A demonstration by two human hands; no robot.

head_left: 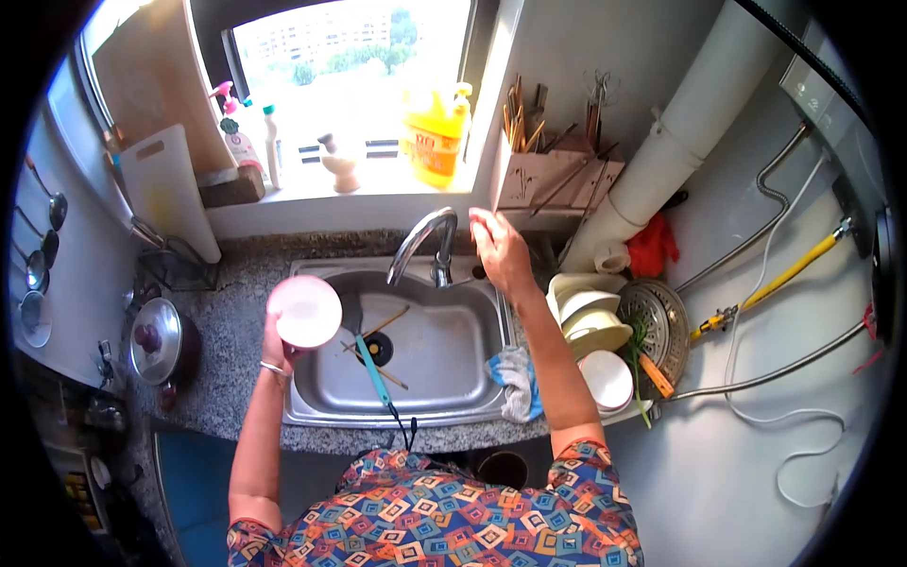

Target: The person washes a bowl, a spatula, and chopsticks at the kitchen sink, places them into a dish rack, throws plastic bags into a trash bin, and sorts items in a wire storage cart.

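My left hand (281, 342) is closed on the rim of a pink bowl (307, 312), held over the left edge of the steel sink (444, 378). My right hand (502, 251) is raised just right of the chrome faucet (425, 241), fingers loosely bent, with nothing visible in them. In the sink lie a spatula with a teal handle (371, 371) and a pair of chopsticks (387, 318), crossing near the black drain (380, 348). A blue-and-white cloth (516, 384) hangs over the sink's right rim, below my right forearm.
Stacked dishes (593, 321), a white bowl (607, 380) and a round metal rack (654, 331) with an orange-handled tool (656, 376) stand at right. A lidded pot (159, 340) and a white cutting board (171, 194) are at left. A yellow jug (436, 137) stands on the windowsill.
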